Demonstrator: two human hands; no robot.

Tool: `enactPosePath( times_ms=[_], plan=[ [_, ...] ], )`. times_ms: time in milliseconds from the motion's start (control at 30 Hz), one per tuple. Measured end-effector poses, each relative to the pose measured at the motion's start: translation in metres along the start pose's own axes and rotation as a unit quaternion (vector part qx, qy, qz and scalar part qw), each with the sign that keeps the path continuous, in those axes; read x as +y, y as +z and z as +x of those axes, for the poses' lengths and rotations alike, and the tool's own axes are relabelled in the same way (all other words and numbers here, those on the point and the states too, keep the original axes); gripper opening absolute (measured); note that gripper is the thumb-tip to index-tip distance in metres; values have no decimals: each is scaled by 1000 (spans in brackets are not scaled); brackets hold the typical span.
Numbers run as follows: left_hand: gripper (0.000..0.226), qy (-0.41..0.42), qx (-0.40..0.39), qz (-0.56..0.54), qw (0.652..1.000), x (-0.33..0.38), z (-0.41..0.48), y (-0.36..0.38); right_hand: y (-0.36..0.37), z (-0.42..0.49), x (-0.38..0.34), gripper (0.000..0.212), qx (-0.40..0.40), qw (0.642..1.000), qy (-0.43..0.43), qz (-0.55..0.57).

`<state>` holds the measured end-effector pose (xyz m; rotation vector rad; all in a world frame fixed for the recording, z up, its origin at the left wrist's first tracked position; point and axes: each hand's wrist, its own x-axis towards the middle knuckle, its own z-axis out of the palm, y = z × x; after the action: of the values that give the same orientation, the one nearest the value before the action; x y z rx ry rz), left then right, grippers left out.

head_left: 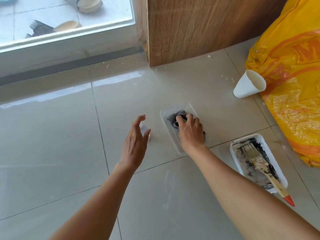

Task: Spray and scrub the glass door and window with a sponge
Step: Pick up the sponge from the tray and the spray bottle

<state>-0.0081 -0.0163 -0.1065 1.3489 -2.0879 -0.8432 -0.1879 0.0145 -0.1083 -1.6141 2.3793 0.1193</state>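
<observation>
My right hand (190, 130) grips a dark grey sponge (178, 116) with a green edge, down inside a clear plastic tray (174, 108) on the tiled floor. My left hand (136, 135) hovers just left of the tray, fingers relaxed and spread, holding nothing. A small clear object lies on the floor behind its fingers, mostly hidden. The glass door (65, 13) with its pale frame fills the top left, its sill and dark floor track running below it.
A second white tray (270, 141) at the right holds a stained paintbrush (259, 161) with a red-tipped handle. A white paper cup (247, 86) lies tipped against a yellow sack (294, 84). A wooden panel (199, 26) stands beside the door. White crumbs dot the wet floor.
</observation>
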Motion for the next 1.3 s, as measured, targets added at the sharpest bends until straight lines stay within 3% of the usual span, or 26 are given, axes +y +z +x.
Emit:
enactPosePath(
  times_ms=[333,600,867,967,1100,1300],
  plan=[
    [49,2,16,5,1000,17,14,-46,-46,-13,2,38,104,984,14,146],
    [54,1,38,-26,999,78,23,-127,-145,-36,-38,43,88,968,4,234],
    [38,-26,115,-12,993,203,28,-265,-333,-89,-92,36,75,932,-31,354],
    [47,-32,136,-20,990,268,22,-330,-417,-121,-109,36,74,926,-42,369],
    [37,-69,141,-39,987,354,-2,-422,-530,-178,-125,32,74,919,-72,380],
    [42,-72,168,-8,983,472,-43,-544,-684,-254,-136,30,90,897,-128,413]
  ],
)
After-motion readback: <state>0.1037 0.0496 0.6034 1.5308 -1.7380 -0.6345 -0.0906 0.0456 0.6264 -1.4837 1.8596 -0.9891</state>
